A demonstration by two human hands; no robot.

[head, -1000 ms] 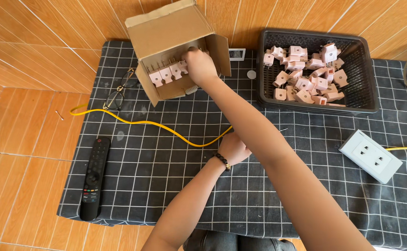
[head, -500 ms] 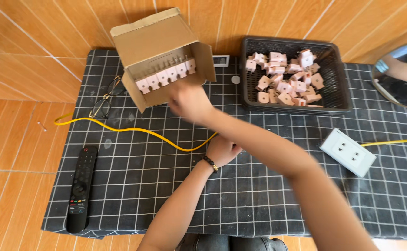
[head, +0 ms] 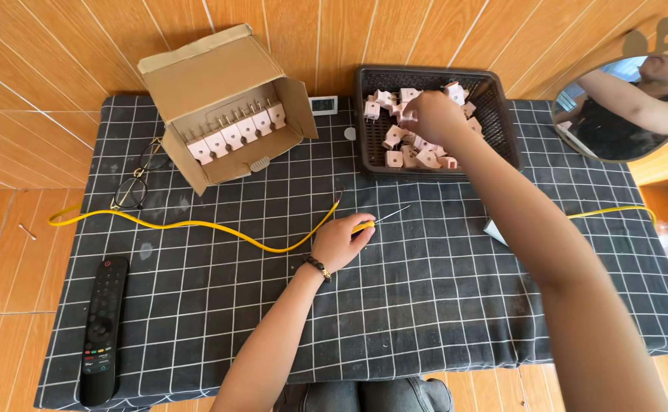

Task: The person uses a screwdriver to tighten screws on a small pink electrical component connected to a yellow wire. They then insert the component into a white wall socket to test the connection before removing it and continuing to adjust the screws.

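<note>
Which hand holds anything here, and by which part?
The left hand grips a yellow-handled thin metal tool by its handle. The right hand reaches among the small pink plastic plugs in the black plastic basket; whether it holds one cannot be told.

**Surface: wooden floor under checked cloth**

Black grid-patterned cloth (head: 425, 305) spread over wooden floor (head: 13, 320); directly on cloth: open cardboard box (head: 219, 84), black basket (head: 502, 114), spectacles (head: 137, 183), yellow cable (head: 196, 225), black remote control (head: 101, 328), round mirror (head: 624, 107) at far edge.
</note>
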